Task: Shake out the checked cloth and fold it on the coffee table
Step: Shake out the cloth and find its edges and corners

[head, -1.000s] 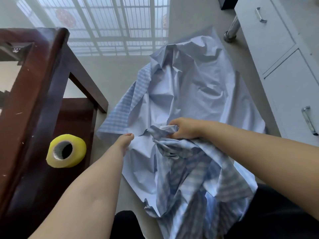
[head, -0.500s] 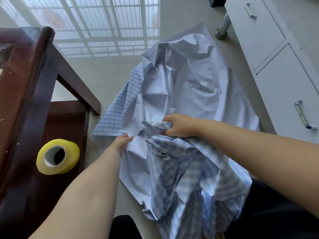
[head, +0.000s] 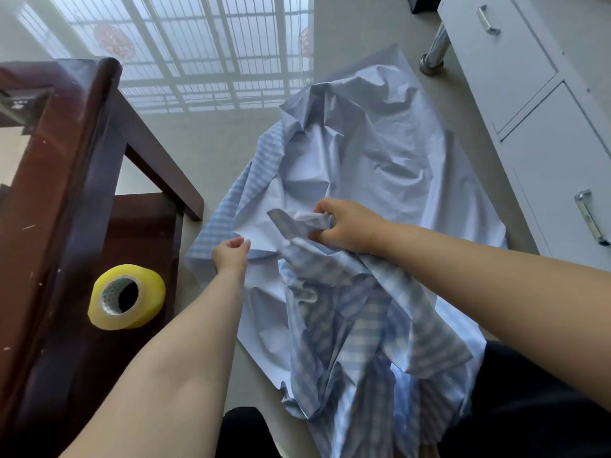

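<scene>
The pale blue checked cloth (head: 373, 166) lies crumpled on the shiny floor, its plain underside up over most of its far part and checked folds bunched toward me. My right hand (head: 347, 228) grips a bunched fold near the cloth's middle, lifting it a little. My left hand (head: 229, 256) pinches the cloth's left edge between thumb and fingers. The dark wooden coffee table (head: 56, 180) stands to the left, apart from the cloth.
A yellow roll of tape (head: 127, 296) sits on the table's lower shelf. A white cabinet (head: 542, 127) with metal handles lines the right side, with a chrome leg (head: 434, 54) beyond the cloth. My dark trousers show at the bottom.
My left hand has closed from touching the cloth's left edge to pinching it. My right hand has drawn its bunched fold up slightly. The view has shifted a little.
</scene>
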